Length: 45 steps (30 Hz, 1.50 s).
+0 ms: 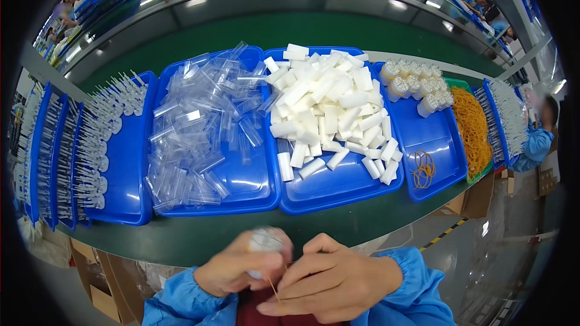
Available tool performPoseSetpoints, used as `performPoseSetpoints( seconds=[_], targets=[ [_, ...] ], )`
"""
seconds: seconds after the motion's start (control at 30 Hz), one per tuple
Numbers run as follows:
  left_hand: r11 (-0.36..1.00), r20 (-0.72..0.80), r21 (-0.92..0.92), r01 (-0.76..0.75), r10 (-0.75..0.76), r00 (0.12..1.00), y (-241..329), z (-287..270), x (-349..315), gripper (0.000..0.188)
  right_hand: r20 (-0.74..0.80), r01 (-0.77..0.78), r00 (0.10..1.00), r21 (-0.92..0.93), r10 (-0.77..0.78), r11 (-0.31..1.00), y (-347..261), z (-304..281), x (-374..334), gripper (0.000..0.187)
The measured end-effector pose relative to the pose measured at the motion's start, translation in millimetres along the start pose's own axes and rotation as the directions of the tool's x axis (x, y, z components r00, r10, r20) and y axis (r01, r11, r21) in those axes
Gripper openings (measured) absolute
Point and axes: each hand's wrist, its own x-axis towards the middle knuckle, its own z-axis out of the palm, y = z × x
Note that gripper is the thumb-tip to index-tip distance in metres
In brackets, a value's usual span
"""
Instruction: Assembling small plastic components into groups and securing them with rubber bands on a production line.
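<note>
bottom ctr of frame: whitish bundle (pixel 266 241) clasped in l grip (pixel 234 267), orange band (pixel 275 290) pinched in r grip (pixel 338 281); bundle shd be held steady, band stretched evenly.

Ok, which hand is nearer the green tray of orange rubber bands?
Right. The right hand is lower in the picture than the green tray and off to its left; the left hand, around a blurred pale bundle, is farther left. Neither touches the tray.
</note>
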Motion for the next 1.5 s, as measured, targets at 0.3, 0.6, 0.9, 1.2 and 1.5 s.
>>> performPoseSetpoints(
  seconds=[0.3,0.6,0.9,1.2,1.5],
  targets=[
    [0.583,-0.220,0.610,-0.537,0.775,0.592,-16,16,21,0.064,-0.280,-0.112,0.755,0.835,0.592,0.538,45,49,-9,0.097],
    [-0.434,0.379,0.899,-0.055,0.710,0.593,0,9,29,0.094,-0.342,-0.328,0.900,-0.120,0.271,0.937,33,30,-2,0.073],
    [-0.120,0.236,0.969,-0.214,0.696,0.678,2,12,19,0.101,-0.543,-0.443,0.796,-0.224,0.266,0.868,27,31,-1,0.047],
    [0.453,0.033,0.791,-0.411,0.639,0.769,-10,-4,4,0.080,-0.303,-0.437,0.820,0.216,0.486,0.873,20,13,-20,0.075],
    [0.120,0.263,0.911,-0.395,0.569,0.779,-3,-8,0,0.079,-0.169,-0.442,0.873,0.119,0.457,0.889,27,11,-32,0.078]
  ],
)
